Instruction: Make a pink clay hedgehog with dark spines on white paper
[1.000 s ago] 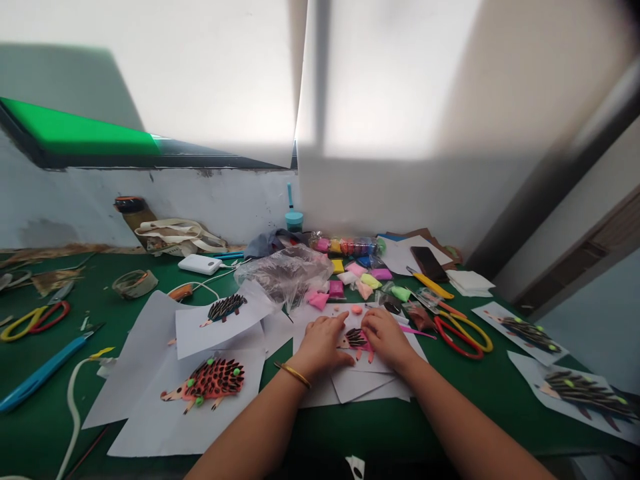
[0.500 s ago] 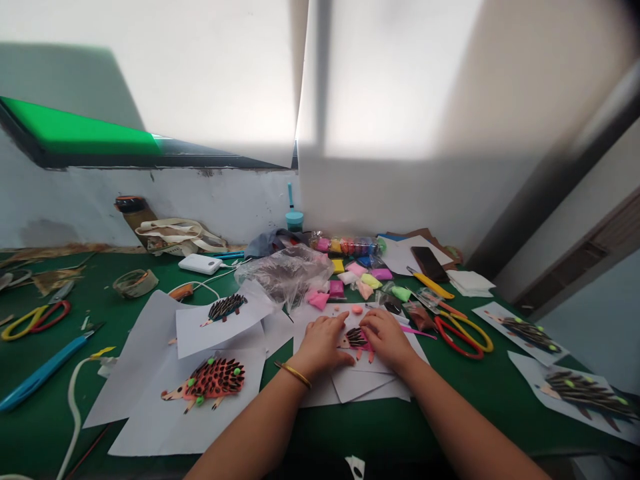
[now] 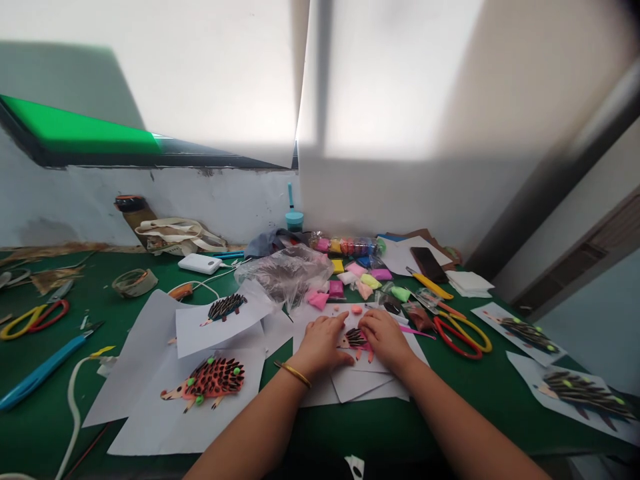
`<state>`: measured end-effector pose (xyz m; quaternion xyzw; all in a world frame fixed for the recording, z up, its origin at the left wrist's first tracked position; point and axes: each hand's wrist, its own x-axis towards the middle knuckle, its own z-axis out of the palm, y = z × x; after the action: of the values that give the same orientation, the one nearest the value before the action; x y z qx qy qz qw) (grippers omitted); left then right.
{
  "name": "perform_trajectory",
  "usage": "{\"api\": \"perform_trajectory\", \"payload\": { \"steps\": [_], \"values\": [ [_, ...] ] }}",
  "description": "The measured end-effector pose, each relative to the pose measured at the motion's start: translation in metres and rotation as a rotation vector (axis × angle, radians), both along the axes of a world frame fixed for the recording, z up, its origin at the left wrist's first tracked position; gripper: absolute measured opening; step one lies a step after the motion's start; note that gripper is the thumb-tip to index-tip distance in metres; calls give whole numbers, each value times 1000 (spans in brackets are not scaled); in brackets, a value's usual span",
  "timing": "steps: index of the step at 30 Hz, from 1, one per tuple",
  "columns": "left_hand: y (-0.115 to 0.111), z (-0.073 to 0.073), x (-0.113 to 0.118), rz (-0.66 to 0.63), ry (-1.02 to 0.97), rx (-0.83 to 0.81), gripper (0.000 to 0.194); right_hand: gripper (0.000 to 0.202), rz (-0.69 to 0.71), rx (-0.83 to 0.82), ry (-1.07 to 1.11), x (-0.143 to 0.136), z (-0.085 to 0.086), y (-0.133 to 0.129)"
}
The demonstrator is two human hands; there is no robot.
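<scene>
A pink hedgehog figure with dark spines (image 3: 356, 339) lies on white paper (image 3: 357, 385) between my hands. My left hand (image 3: 325, 343) rests at its left side, thumb and fingers apart, with nothing seen in it. My right hand (image 3: 384, 337) is at the figure's right side, its fingers bent down over the spines' edge. The fingertips partly hide that spot, and anything between them is too small to make out. Just above the figure sits a small orange-pink clay piece (image 3: 357, 309).
Colored clay packets (image 3: 336, 289) and a plastic bag (image 3: 285, 270) lie behind the paper. Red-and-yellow scissors (image 3: 463, 333), a yellow cutter (image 3: 433, 285) and a phone (image 3: 429, 264) are to the right. Finished hedgehogs on paper (image 3: 215, 381) lie left; a blue tool (image 3: 45, 373) is farther left.
</scene>
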<state>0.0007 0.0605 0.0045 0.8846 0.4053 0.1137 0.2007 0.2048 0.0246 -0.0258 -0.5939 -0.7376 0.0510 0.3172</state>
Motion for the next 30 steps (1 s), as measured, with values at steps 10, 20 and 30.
{"api": "perform_trajectory", "payload": {
  "steps": [10,20,30],
  "values": [
    [0,0,0,-8,-3,3,106,18,5,-3,-1,0,0,-1],
    [7,13,-2,99,-510,-81,43,26,-23,21,148,7,-6,3],
    [-6,96,-47,283,-974,-246,29,28,-38,32,184,11,-9,5]
  ]
}}
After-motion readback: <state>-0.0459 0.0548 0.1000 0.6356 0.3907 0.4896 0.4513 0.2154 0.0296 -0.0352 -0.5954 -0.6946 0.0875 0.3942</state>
